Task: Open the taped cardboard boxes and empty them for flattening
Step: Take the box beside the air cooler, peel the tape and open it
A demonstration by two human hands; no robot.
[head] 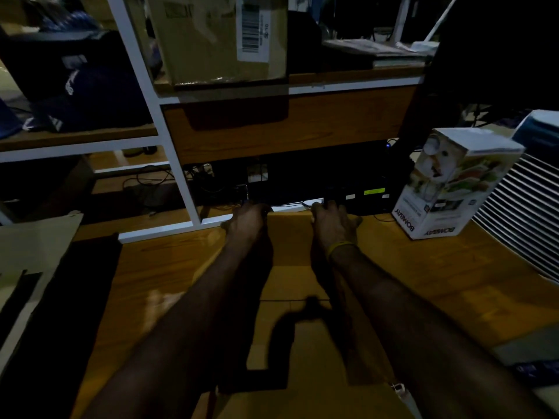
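Both arms stretched out, left hand [246, 220] and right hand [331, 223] curl over the far edge of the cardboard box [290, 267], probably to drag it closer (fingertips hidden, dim).

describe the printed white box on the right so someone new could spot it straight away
Start at the wooden floor right of the person's right hand. The white printed box stands there beside a white slatted panel. Unlike the plain brown cardboard boxes, it carries food pictures and upside-down "BOMBAY" lettering.
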